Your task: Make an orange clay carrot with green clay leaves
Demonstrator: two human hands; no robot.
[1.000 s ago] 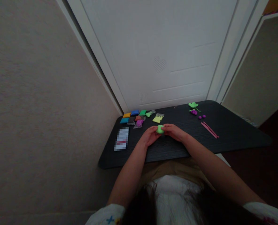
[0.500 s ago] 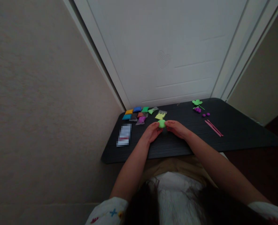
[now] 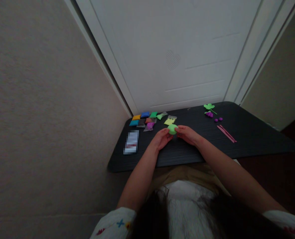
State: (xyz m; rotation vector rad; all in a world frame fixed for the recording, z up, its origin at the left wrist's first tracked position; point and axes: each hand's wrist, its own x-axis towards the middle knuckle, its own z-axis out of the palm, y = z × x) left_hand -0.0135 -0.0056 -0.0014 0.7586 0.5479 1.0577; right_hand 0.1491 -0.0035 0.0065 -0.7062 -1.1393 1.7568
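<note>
A flattened, rounded piece of light green modelling clay (image 3: 172,129) is pinched between both hands above the dark table. My left hand (image 3: 161,138) grips its left edge, thumb on the near face. My right hand (image 3: 187,134) grips the right edge in the same way. The fingertips behind the clay are partly hidden. Just beyond the hands lies a clear packet of yellow clay (image 3: 170,120). Farther left, a magenta clay packet (image 3: 149,126) and an opened light green packet (image 3: 161,116) rest on the table.
More clay packets, including an orange one (image 3: 136,117), cluster at the back left of the table (image 3: 182,156). A pixelated sheet (image 3: 132,142) lies in front. At right are a green clover shape (image 3: 209,106), purple balls (image 3: 209,114) and pink sticks (image 3: 226,133). A white door stands behind.
The green clay looks slightly broader and more of its face shows. Both hands keep hold of it. The whole view has shifted slightly.
</note>
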